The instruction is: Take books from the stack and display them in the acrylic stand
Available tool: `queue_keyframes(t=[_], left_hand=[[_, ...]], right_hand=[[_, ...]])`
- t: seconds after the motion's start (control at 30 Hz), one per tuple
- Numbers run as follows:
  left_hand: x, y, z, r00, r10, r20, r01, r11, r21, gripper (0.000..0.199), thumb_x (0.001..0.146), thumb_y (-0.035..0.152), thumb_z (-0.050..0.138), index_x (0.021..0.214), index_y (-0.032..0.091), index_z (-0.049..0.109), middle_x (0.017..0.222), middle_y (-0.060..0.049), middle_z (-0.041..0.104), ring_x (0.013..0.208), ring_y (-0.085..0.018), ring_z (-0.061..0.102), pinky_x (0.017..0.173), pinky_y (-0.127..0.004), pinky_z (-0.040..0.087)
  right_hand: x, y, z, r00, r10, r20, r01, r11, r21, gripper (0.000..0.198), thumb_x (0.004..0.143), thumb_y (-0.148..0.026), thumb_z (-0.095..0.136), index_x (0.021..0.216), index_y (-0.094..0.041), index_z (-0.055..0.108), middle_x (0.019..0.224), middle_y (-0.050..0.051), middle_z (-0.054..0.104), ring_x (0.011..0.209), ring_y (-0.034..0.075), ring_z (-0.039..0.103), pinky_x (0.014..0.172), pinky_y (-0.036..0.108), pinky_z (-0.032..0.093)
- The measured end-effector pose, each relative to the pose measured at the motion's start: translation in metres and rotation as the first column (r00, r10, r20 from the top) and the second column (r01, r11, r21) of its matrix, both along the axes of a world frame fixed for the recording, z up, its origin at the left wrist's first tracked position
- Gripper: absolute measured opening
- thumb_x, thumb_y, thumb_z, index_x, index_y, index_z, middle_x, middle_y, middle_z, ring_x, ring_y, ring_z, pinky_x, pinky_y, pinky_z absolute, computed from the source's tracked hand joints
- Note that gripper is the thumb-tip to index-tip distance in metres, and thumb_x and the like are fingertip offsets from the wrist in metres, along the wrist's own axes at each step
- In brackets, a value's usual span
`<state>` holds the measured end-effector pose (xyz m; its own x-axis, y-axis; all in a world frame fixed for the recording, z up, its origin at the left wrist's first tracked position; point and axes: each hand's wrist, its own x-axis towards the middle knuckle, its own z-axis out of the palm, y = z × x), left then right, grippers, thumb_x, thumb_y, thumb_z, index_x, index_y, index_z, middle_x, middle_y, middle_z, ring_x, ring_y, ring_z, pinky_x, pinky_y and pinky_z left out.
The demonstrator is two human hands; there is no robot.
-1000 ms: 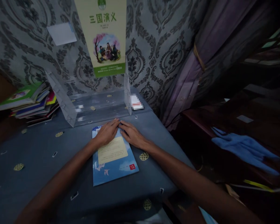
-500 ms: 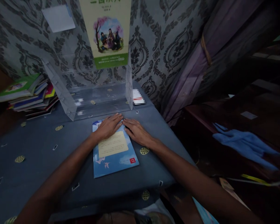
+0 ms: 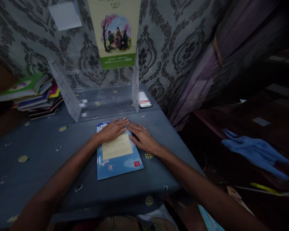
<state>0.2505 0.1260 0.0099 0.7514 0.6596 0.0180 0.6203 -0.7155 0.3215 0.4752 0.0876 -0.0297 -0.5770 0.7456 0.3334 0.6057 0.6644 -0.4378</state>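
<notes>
A thin blue book (image 3: 120,166) with a pale yellow text panel lies flat on the cloth-covered table (image 3: 48,166). Across its top part rests my left hand (image 3: 114,130), palm down with fingers stretched out. My right hand (image 3: 143,136) lies over the book's upper right edge, fingers extended. The fingertips of both hands meet near the top right corner, which they partly hide. Behind the book stands a clear acrylic rack (image 3: 106,110).
A green and cream book (image 3: 118,38) stands upright above the rack. Several books make up a stack (image 3: 38,93) at the left. Right of the table are a purple curtain (image 3: 197,86) and a blue cloth (image 3: 255,150). A blurred white item (image 3: 144,98) lies beside the rack.
The whole view has shifted slightly. My hands stay on the blue book, with the right fingertips a little closer against the left ones. The book stays in place.
</notes>
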Motion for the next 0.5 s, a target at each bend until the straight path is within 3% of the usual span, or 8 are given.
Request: queue_keyframes(t=[0.23,0.5], left_hand=[[-0.001,0.005,0.000,0.999,0.007,0.039,-0.008,1.000,0.004,0.058,0.107,0.050,0.020,0.153,0.021,0.039,0.161,-0.006,0.036,0.153,-0.018,0.026,0.126,-0.043,0.019],[0.000,-0.012,0.004,1.000,-0.023,0.000,0.023,1.000,0.002,0.059,0.107,0.050,0.018,0.153,0.020,0.040,0.160,-0.006,0.040,0.153,-0.018,0.027,0.127,-0.044,0.016]], right_hand=[[0.000,0.005,-0.002,1.000,0.016,-0.018,-0.016,1.000,0.010,0.049,0.099,-0.030,0.047,0.145,-0.013,0.050,0.149,0.019,0.053,0.142,0.028,0.046,0.118,0.055,0.036],[0.005,-0.011,0.000,0.999,0.016,-0.035,-0.014,0.998,0.066,0.040,0.099,-0.028,0.048,0.136,-0.017,0.060,0.138,0.016,0.063,0.130,0.029,0.058,0.110,0.054,0.045]])
